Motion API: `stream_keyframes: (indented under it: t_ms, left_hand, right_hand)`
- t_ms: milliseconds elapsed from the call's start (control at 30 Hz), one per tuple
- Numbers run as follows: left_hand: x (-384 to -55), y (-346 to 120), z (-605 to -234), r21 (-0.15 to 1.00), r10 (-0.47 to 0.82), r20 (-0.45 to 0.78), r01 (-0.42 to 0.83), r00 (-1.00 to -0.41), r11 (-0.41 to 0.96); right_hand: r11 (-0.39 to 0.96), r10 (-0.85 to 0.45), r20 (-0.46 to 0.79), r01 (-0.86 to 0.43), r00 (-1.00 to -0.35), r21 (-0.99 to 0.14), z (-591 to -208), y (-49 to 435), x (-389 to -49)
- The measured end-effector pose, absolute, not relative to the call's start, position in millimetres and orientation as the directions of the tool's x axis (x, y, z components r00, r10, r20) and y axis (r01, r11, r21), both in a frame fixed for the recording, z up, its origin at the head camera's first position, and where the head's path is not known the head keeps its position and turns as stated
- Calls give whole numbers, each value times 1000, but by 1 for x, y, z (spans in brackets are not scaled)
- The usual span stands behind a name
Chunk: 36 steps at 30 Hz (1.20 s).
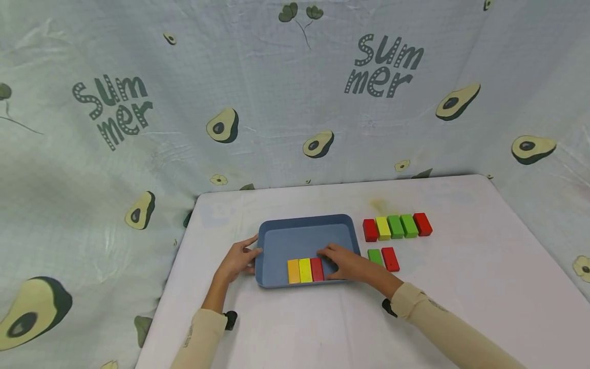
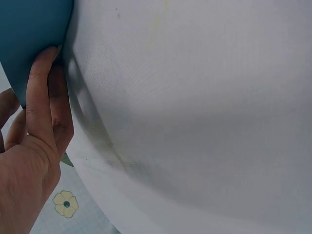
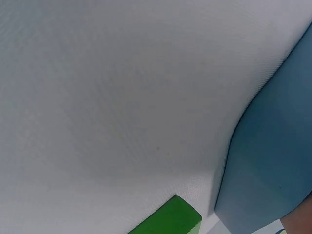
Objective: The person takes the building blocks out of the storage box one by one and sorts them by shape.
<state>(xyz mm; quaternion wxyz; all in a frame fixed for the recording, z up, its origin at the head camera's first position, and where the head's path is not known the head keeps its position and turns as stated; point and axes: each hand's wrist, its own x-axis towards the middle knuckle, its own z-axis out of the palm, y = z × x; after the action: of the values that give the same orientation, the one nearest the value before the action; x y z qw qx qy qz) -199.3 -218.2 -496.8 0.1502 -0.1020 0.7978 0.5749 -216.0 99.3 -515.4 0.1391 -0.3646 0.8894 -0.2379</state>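
Note:
A blue-grey tray (image 1: 299, 225) lies on the table. My left hand (image 1: 237, 260) grips its left side, thumb at the rim and fingers along the outer wall; the left wrist view shows fingers (image 2: 41, 97) against the blue wall. Inside the tray, by its front edge, an orange block (image 1: 293, 271), a yellow block (image 1: 305, 270) and a red block (image 1: 317, 269) stand side by side. My right hand (image 1: 343, 262) reaches over the tray's right side and holds the red block, fingertips at its far end and thumb near its front right corner.
To the right of the tray, a row of several red, yellow and green blocks (image 1: 395, 226) lies on the white-covered table (image 1: 461, 287). Nearer me are a green block (image 1: 375, 256), partly behind the right arm, and a red block (image 1: 390, 259). A printed cloth (image 1: 276, 77) hangs behind.

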Motion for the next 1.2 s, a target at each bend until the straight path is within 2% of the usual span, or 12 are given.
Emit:
stream_keyframes:
  t_ms: [267,500,867,1200]
  left_hand:
    - [-200,-218,-496,882,10,-368,-346,-930,320]
    - [-199,-218,-494,883,18,-366,-341,-931,323]
    - [-200,-217,-497,886,20,-359,-333,-933,323]
    - [-199,-218,-495,886,24,-360,-334,-933,321]
  right_hand:
    - [610,-726,-71,-592,-684,-526,-516,100,-216]
    - [559,-762,-11,-650,-647,-514,-518,99,-217]
    - [596,-721,-23,-603,-692,-531,-520,100,-216]
    - [585,-719,-30,-581,-695,-566,-513,109,-218]
